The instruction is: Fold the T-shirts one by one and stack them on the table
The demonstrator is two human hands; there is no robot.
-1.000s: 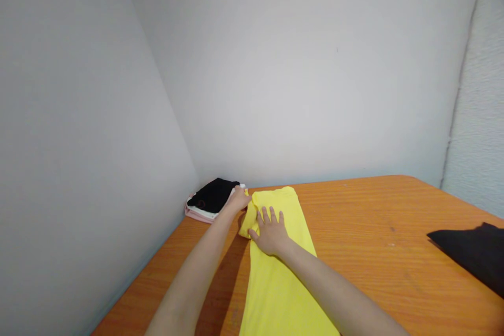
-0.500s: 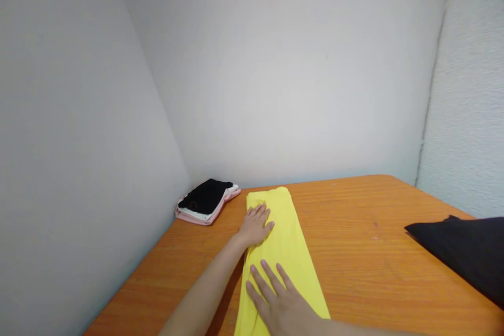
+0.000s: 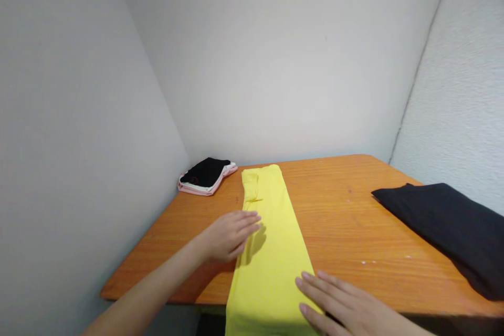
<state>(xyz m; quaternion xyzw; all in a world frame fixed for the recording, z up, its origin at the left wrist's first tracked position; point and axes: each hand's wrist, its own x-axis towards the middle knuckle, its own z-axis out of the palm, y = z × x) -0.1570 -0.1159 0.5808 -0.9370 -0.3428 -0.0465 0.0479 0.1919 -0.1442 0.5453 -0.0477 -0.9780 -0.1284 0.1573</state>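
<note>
A long yellow garment [image 3: 271, 241], folded into a narrow strip, runs from the far side of the orange table [image 3: 346, 220] to its near edge and hangs over it. My left hand [image 3: 230, 233] hovers open at the strip's left edge, fingers stretched out and held together, casting a shadow on the cloth. My right hand [image 3: 346, 307] lies flat and open at the strip's right edge near the table's front, fingertips on the yellow cloth. Neither hand holds anything.
A small folded stack of black, white and pink clothes [image 3: 207, 176] sits in the far left corner against the wall. A black garment [image 3: 444, 226] lies on the table's right side. Grey walls close in on the left, back and right.
Both hands have drawn back toward me along the yellow strip, the left lifting off its far end and the right sliding to the strip's right edge. The view has pulled back.
</note>
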